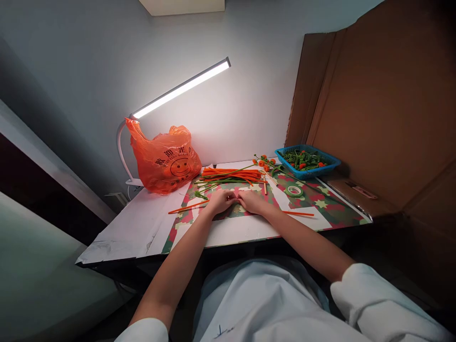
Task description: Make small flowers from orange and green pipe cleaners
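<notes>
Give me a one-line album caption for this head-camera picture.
Both hands, left hand and right hand, meet on a patterned mat before orange and green stems.

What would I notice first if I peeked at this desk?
Probably the bright lamp bar glowing above the desk, and the shiny orange plastic bag with a smiley face under it at the back left. Then the left hand and right hand meeting in the middle, just in front of a pile of orange and green sticks.
</notes>
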The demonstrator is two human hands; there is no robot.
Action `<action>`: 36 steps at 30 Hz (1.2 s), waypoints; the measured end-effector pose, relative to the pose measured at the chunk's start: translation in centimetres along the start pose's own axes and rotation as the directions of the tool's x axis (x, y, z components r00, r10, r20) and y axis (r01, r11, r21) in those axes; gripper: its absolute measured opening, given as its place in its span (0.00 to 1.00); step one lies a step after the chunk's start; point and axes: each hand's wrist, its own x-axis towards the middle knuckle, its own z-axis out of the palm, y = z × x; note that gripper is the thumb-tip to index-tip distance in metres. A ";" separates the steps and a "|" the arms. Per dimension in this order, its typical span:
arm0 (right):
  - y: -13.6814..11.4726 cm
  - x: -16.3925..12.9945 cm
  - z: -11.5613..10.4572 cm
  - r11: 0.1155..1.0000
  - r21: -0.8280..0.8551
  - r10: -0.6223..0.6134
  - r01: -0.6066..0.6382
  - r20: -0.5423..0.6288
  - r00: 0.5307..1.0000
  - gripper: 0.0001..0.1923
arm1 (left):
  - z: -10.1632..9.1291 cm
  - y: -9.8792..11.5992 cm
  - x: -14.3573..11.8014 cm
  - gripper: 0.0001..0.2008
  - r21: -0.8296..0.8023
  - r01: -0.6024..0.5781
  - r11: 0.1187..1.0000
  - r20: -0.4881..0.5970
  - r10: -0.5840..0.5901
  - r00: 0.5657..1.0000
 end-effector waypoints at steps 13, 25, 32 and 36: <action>-0.9 0.6 1.2 0.993 -0.112 0.036 -0.036 -0.004 0.999 0.14 | 0.9 -1.2 0.5 0.14 -0.334 0.129 0.934 0.090 -0.105 0.990; -0.1 0.3 0.2 0.997 0.059 0.056 -0.056 -0.006 0.998 0.11 | 0.2 -0.4 0.1 0.14 -0.214 0.059 0.975 0.014 -0.058 0.998; 0.1 0.2 0.2 0.997 0.076 0.009 -0.007 -0.027 1.000 0.10 | -0.2 -0.1 0.0 0.08 -0.092 0.001 0.996 -0.006 -0.002 1.000; 0.2 0.2 0.3 0.997 0.080 0.010 -0.008 -0.029 1.000 0.10 | -0.3 0.0 0.0 0.09 -0.072 0.003 0.997 -0.009 -0.004 1.000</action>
